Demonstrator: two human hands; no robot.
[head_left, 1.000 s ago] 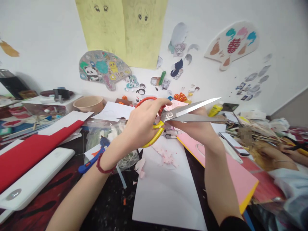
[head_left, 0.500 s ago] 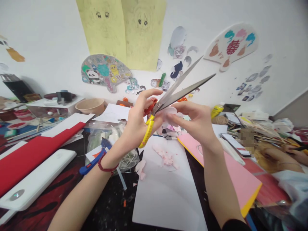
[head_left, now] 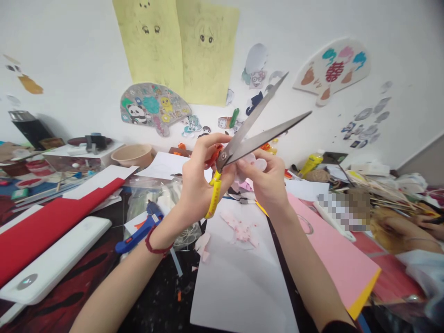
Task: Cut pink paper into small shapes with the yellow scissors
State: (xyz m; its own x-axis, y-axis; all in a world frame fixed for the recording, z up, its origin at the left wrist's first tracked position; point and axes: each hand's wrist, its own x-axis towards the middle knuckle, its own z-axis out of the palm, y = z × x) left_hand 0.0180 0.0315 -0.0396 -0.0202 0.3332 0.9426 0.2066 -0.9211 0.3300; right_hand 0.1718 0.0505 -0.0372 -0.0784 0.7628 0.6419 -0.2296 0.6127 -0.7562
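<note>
My left hand (head_left: 197, 180) is closed round the handles of a pair of scissors (head_left: 255, 134), one handle yellow and the other orange-red. The blades stand apart and point up to the right. Close beside them, my right hand (head_left: 268, 178) pinches a small pale pink paper piece (head_left: 258, 164) with rounded edges; part of it is hidden behind the fingers. Below both hands lies a white sheet (head_left: 243, 282), with pink paper scraps (head_left: 239, 229) scattered on its upper part.
A blue glue gun (head_left: 142, 229) and a clear plastic bag (head_left: 187, 231) lie left of the sheet. Pink paper (head_left: 336, 249) lies on the right. Farther left are a white device (head_left: 58, 259) and a beige bowl (head_left: 132, 156). Another person's arm (head_left: 412, 236) rests at far right.
My right hand has moved left, closer to my left hand, with the paper piece. The scissors remain spread, with their blades turned slightly. The view has shifted a little.
</note>
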